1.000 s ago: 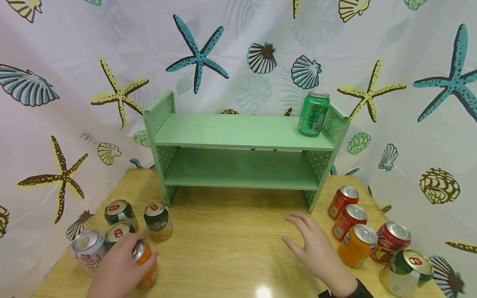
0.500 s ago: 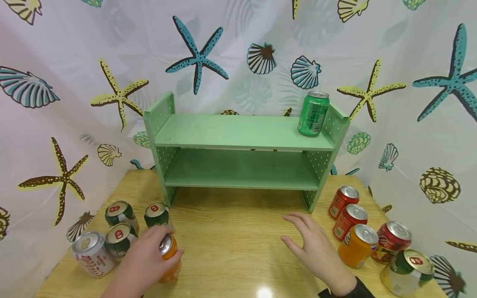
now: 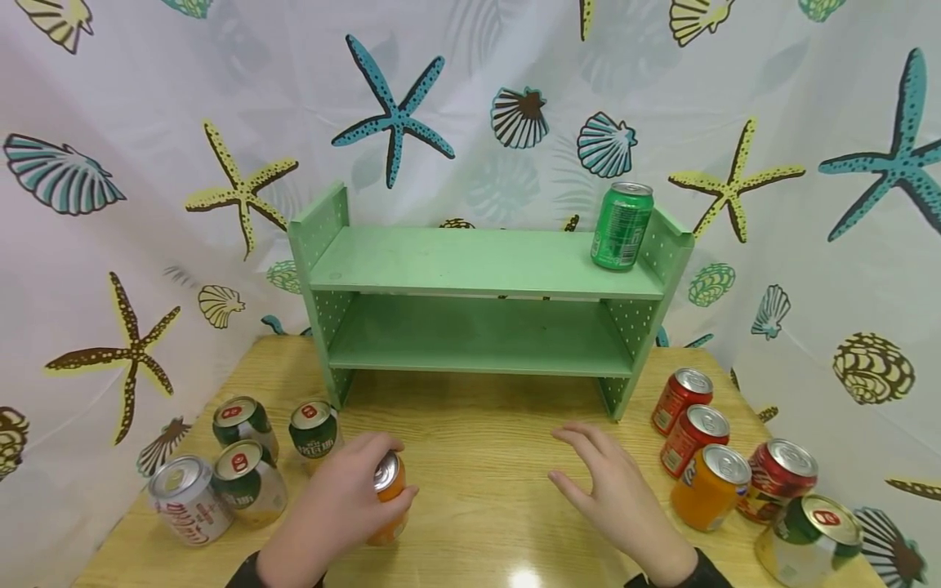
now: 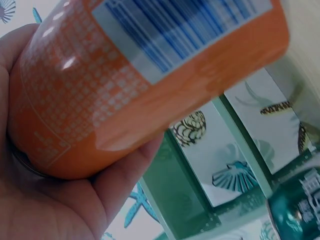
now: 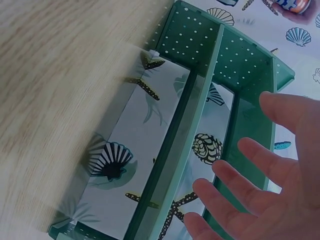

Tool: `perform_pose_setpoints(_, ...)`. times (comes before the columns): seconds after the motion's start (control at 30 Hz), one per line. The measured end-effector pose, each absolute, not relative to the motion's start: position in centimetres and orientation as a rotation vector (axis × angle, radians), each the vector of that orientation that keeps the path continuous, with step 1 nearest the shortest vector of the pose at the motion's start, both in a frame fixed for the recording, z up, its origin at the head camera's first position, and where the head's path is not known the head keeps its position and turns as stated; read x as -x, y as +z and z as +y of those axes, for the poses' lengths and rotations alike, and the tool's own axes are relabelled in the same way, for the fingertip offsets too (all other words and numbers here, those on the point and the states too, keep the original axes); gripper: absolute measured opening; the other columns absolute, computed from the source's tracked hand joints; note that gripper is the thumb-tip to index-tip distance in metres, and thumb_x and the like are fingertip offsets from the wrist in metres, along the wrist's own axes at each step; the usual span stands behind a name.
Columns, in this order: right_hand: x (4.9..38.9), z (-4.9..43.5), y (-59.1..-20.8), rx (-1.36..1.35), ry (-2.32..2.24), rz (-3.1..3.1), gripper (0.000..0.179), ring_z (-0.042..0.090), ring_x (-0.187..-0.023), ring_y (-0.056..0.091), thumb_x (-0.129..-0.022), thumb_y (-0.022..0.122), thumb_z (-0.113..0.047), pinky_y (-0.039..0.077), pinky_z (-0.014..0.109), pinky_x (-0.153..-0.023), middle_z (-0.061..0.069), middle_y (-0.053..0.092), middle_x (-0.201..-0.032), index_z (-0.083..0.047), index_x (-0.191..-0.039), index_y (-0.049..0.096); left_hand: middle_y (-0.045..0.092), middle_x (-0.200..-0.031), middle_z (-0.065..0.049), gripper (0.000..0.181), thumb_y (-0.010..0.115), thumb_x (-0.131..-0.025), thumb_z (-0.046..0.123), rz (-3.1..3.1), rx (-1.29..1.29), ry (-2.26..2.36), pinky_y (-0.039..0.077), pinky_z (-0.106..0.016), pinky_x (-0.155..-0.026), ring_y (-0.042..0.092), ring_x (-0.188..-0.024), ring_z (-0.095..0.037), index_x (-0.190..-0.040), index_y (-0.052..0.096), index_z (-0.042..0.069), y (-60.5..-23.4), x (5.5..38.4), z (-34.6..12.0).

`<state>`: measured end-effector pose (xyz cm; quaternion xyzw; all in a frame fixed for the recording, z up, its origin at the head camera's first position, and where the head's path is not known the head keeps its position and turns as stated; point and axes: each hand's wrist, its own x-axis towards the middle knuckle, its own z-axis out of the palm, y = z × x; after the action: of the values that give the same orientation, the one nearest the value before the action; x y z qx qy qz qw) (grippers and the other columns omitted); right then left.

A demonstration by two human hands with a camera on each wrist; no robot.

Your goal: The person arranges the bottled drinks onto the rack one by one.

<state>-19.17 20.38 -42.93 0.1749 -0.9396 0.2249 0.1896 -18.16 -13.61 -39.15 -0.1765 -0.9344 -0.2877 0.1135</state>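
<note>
My left hand [image 3: 349, 494] grips an orange soda can [image 3: 390, 498] from its left side, in front of the shelf. In the left wrist view the orange can [image 4: 150, 100] fills the top, its barcode facing the camera and fingers wrapped about one end. My right hand [image 3: 613, 494] hovers over the table's right half, fingers spread and holding nothing. The right wrist view shows that hand [image 5: 265, 190] with fingers apart before the green shelf [image 5: 200, 110]. A green can [image 3: 622, 226] stands at the right end of the upper shelf board [image 3: 470, 257].
At the left stand a silver-white can [image 3: 189, 500] and several green-and-white cans [image 3: 250, 482]. To the right are red cans [image 3: 694, 439], another orange can [image 3: 711, 487], a dark red can [image 3: 778, 480] and a green-gold can [image 3: 809, 539]. A patterned curtain [image 3: 470, 106] hangs behind.
My left hand has carried the orange can rightward from beside the left group of cans toward the table's middle. The right hand has barely moved.
</note>
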Motion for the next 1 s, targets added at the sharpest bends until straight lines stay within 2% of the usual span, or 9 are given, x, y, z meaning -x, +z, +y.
perform_pose_setpoints(0.47,19.3,18.9,-43.0,-0.569,0.617,-2.653,0.055,0.029,-0.125,0.062,-0.088,0.083,-0.031,0.051,0.057,-0.101,0.006,0.063,-0.137,-0.015,-0.137,0.063,0.065,-0.101,0.003,0.038,0.087,-0.081,0.026,-2.727,0.692,-0.819,0.053,-0.02,-0.064,0.062,-0.078,-0.005,-0.111,0.067,0.014,-38.9,19.0,-10.9)
perform_pose_setpoints(0.67,19.2,18.3,-43.3,-0.648,0.639,-2.657,0.057,0.027,-0.125,0.061,-0.087,0.084,-0.034,0.05,0.057,-0.101,0.001,0.063,-0.138,-0.018,-0.137,0.063,0.064,-0.101,0.002,0.038,0.087,-0.082,0.026,-2.733,0.771,-0.851,0.053,-0.021,-0.064,0.062,-0.078,-0.005,-0.111,0.066,0.013,-38.7,19.6,-9.6)
perform_pose_setpoints(1.0,18.9,17.3,-44.0,-0.789,0.664,-2.622,0.07,0.024,-0.128,0.061,-0.087,0.078,-0.054,0.052,0.055,-0.102,-0.001,0.062,-0.141,-0.018,-0.143,0.057,0.066,-0.104,-0.001,0.039,0.086,-0.083,0.027,-2.735,0.867,-0.869,0.054,-0.022,-0.066,0.065,-0.081,-0.008,-0.113,0.065,0.011,-39.4,20.3,-7.7)
